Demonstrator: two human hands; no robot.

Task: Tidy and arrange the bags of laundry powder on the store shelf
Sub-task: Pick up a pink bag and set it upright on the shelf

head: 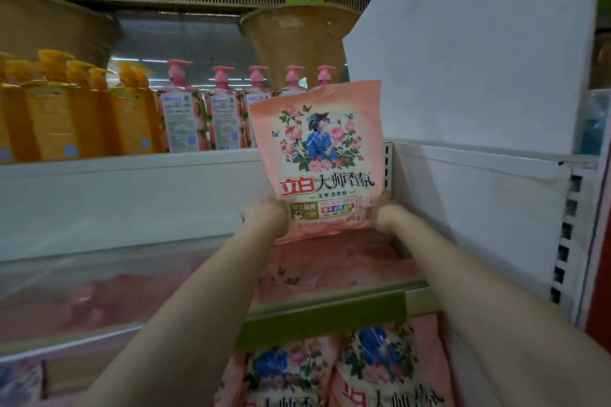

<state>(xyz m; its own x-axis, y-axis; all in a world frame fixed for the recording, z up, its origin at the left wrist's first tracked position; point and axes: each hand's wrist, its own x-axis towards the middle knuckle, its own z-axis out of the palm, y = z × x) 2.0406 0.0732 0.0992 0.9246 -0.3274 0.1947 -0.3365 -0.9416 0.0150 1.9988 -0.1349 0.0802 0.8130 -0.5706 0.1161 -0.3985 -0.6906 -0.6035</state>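
Observation:
A pink bag of laundry powder [322, 155] with a floral picture stands upright above the middle shelf, at its right end. My left hand [266, 213] grips its lower left corner and my right hand [385, 210] grips its lower right corner. Under it, more pink bags [330, 264] lie flat on the shelf. Further pink bags [370, 370] stand on the shelf below, partly hidden by my arms.
The upper shelf [132, 168] carries orange pump bottles [76, 116] on the left and pink pump bottles [198, 116] beside them. A white panel [479, 76] bounds the shelf on the right. Brown cartons [297, 40] sit up top.

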